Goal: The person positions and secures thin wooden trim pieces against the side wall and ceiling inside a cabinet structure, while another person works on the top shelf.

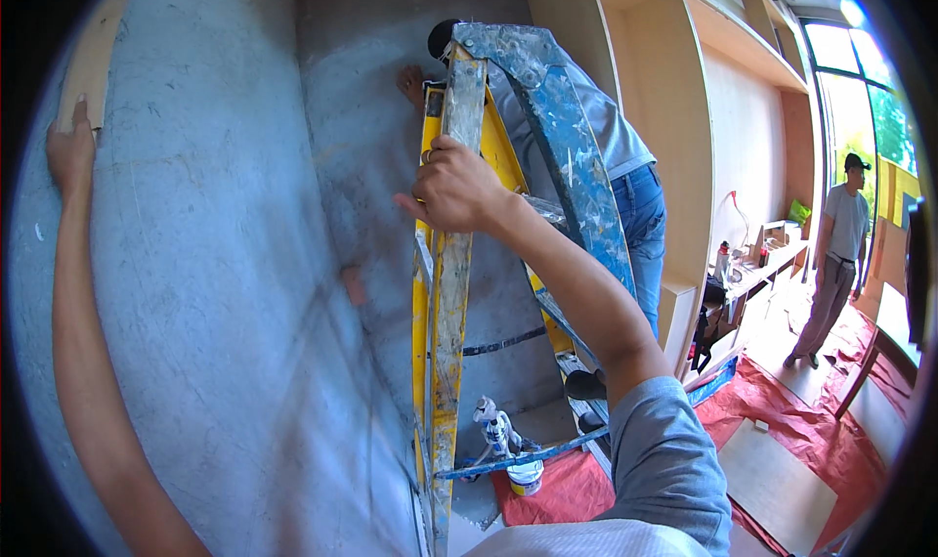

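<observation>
Yellow, paint-spattered stepladder [445, 293] is the landmark: it stands upright against the grey plastered wall [225, 264], long axis near vertical, slightly leaning. Right hand [451, 184] is on its front rail near the top, fingers [430, 156] curled shut around the rail, forearm coming up from the lower right. Left hand [70, 151] is well left of the ladder, high on the wall, fingers together and pressed flat beside a tan board edge [90, 59]; it grips nothing. So the right hand is the one on the ladder, the left well apart from it. Behind the ladder's top, a second person's hand [410, 80] also touches the wall. Below the ladder's foot sit a small white paint tub [525, 477] and red floor sheeting [811, 430].
</observation>
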The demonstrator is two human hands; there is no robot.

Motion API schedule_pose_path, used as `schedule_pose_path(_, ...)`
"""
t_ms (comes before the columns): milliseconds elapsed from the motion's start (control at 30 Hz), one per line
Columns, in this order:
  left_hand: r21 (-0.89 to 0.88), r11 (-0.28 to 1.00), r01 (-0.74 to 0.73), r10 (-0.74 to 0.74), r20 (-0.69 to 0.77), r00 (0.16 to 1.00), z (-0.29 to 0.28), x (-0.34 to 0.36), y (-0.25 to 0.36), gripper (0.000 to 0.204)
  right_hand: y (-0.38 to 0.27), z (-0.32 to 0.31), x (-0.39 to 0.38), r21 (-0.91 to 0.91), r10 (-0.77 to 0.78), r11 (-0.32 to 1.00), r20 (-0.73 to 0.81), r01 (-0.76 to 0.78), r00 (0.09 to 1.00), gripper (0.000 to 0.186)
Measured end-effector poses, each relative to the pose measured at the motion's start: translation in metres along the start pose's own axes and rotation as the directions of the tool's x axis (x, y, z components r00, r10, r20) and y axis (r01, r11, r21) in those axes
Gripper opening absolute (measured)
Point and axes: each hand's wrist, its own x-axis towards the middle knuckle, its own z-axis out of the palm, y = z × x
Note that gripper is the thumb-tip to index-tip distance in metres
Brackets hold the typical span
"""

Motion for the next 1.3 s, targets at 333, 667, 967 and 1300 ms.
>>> schedule_pose_path(333, -0.093, 0.995, 0.047, -0.044, 0.038, 0.998, -0.013, -0.018, 0.033, 0.062, -0.001, -0.013, -0.006, -0.029, 0.047, 0.999, 0.041, -0.045, 0.998, 0.049)
schedule_pose_path(667, -0.183, 0.982, 0.038, -0.028, 0.053, 0.998, -0.027, -0.014, 0.039, 0.058, -0.004, -0.004, 0.0, 0.038, 0.041, 0.998, -0.038, -0.04, 0.998, 0.052)
schedule_pose_path(967, -0.119, 0.992, 0.042, -0.036, 0.053, 0.998, -0.026, -0.015, 0.039, 0.06, -0.003, -0.002, -0.001, 0.034, 0.033, 0.999, -0.056, -0.031, 0.998, 0.05)
schedule_pose_path(1300, -0.12, 0.993, 0.007, -0.002, 0.039, 0.999, -0.028, -0.015, 0.04, 0.063, -0.003, -0.002, -0.001, 0.038, 0.035, 0.999, -0.063, -0.033, 0.997, 0.05)
